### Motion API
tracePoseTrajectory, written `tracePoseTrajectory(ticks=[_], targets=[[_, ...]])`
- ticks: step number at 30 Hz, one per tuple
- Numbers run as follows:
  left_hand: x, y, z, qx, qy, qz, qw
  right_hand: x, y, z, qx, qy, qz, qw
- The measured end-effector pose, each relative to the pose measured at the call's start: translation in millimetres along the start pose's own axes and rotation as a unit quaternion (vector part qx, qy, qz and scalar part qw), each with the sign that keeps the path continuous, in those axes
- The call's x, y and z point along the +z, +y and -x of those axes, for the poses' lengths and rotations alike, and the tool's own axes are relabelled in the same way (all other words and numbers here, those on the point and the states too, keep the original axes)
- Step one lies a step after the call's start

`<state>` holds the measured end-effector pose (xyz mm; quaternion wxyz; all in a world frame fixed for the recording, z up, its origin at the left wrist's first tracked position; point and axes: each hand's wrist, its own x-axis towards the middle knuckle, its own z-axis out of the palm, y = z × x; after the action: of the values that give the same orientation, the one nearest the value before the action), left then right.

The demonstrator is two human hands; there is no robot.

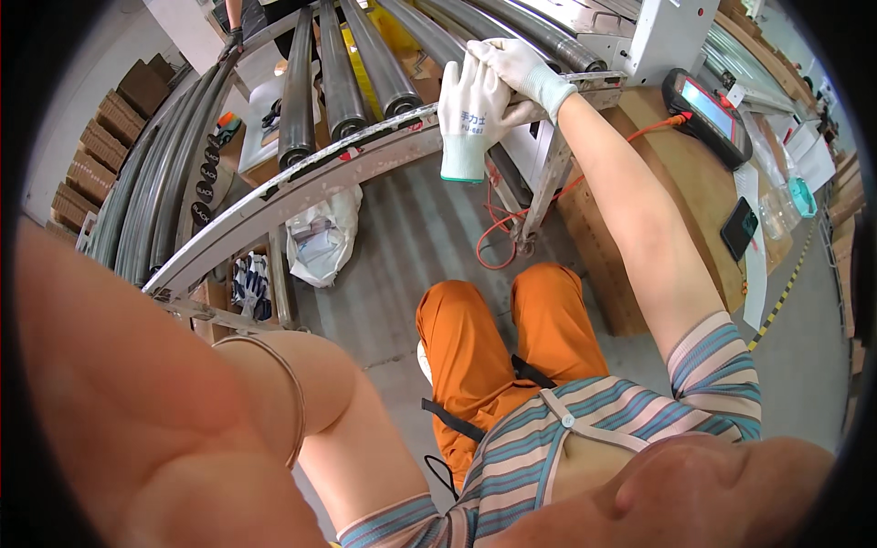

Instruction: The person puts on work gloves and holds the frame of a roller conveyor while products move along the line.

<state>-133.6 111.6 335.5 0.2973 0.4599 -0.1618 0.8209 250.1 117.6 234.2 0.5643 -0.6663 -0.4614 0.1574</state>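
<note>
Grip of the two hands: the left hand (174, 411), bare, blurred and nearest the lens, is cut off by the margin of the view, so whether it is closed or slack cannot be told; the right hand (523, 71), in a white work glove, pinches the finger end of a loose white glove (468, 119). This loose glove hangs with its green-edged cuff downward, in front of the near rail of a roller conveyor. A thin band (300, 402) encircles the left wrist. Next come the wearer's striped shirt (539, 429) and orange trousers (470, 347). Beyond the knees, a white plastic bag (322, 239) lies beneath the conveyor frame (301, 183), whose dark metal rollers (338, 78) run away from the wearer. To the right, a brown cardboard surface (662, 173) carries a handheld device (706, 119) with a lit screen, joined to an orange cable (653, 128); a dark phone (738, 228) lies nearer the wearer than the device. At upper left, another person's dark-gloved hand (235, 41) is at the conveyor's edge. Stacked brown cardboard (114, 137) stands along the left side, beyond the rollers.
</note>
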Motion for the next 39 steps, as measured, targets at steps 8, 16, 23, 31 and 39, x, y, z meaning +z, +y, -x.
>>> tracePoseTrajectory(ticks=[8, 16, 23, 31, 39], targets=[[-13.7, 1.7, 36.1, 0.071, 0.022, 0.007, 0.997, 17.4, 18.1, -0.2, -0.044, -0.018, 0.046, 0.998], [-10.0, -6.0, 56.1, 0.077, -0.009, -0.015, 0.997, 15.8, 5.2, 4.5, -0.005, -0.011, 0.021, 1.0], [1.7, 1.7, 57.2, 0.078, -0.042, -0.06, 0.994, 18.0, 2.9, -5.1, 0.006, -0.048, -0.041, 0.998], [16.2, -11.1, 66.0, 0.128, -0.055, -0.076, 0.987, 0.7, 15.9, -0.4, -0.003, 0.002, 0.002, 1.0], [-14.0, -52.9, 193.2, -0.137, -0.364, -0.395, 0.832, 11.9, 2.4, 10.5, 0.003, -0.029, -0.059, 0.998]])
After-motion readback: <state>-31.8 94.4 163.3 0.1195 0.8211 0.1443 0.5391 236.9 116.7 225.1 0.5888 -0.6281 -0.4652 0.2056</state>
